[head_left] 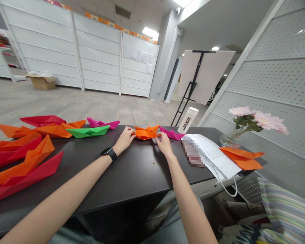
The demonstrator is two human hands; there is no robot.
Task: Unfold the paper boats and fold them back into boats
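An orange paper boat (pixel 146 132) rests on the far part of the dark table (pixel 132 176). My left hand (pixel 124 139), with a black watch on the wrist, pinches the boat's left end. My right hand (pixel 164 142) pinches its right end. A magenta paper boat (pixel 172 134) lies just right of the orange one, behind my right hand. A green paper boat (pixel 87 131) sits left of my left hand.
Several orange, red and magenta paper boats (pixel 20 159) crowd the table's left side. At right lie white papers (pixel 213 152), orange folded sheets (pixel 244 158), a glass vase of pink flowers (pixel 246 122) and a white tube (pixel 187 120). A black easel (pixel 190 88) stands behind.
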